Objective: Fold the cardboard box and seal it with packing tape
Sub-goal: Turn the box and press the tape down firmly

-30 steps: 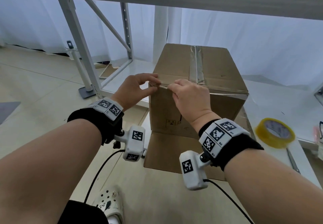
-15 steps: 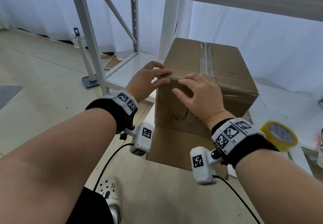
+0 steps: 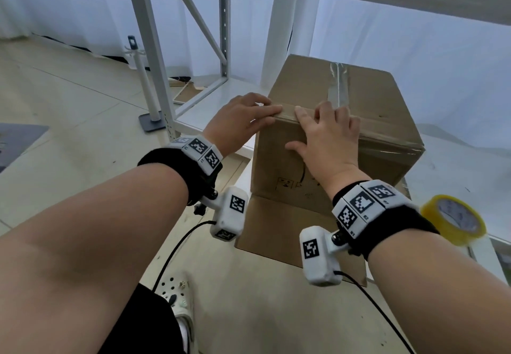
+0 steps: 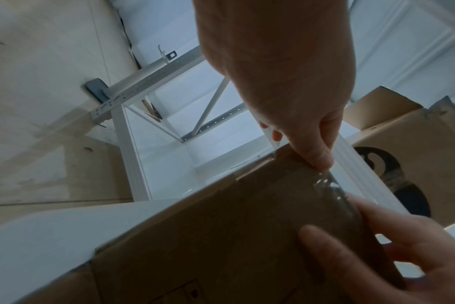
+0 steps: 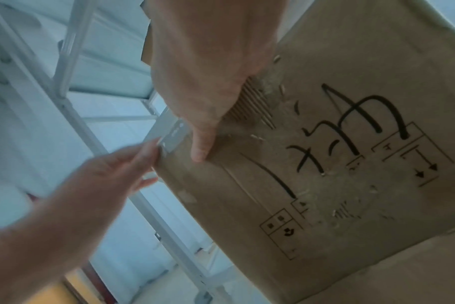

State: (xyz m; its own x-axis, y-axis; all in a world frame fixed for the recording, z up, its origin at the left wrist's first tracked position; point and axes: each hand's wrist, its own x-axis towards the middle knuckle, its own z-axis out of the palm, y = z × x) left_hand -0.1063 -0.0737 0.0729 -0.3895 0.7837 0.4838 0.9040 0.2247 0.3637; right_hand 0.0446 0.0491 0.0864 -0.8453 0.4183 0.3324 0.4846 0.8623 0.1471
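A brown cardboard box (image 3: 373, 121) stands on the white table, its top seam covered by clear tape (image 3: 338, 85). A second clear strip (image 3: 392, 147) runs along the near top edge. My left hand (image 3: 265, 110) lies at the box's near left corner, its straight fingers pressing the edge. My right hand (image 3: 318, 124) lies flat over the same edge, fingers spread onto the top and thumb on the front face. In the wrist views, the left thumb (image 4: 317, 158) and the right thumb (image 5: 201, 148) press on the cardboard. A bottom flap (image 3: 276, 229) juts out towards me.
A yellow tape roll (image 3: 453, 219) lies on the table (image 3: 464, 165) to the box's right. A white metal rack (image 3: 149, 49) stands to the left and crosses overhead. My foot in a white clog (image 3: 177, 290) is on the floor below, beside the wrist cables.
Both hands pinched a tape end at the near top edge one second ago. Now they lie flat and press on that edge. The right hand has spread over the corner.
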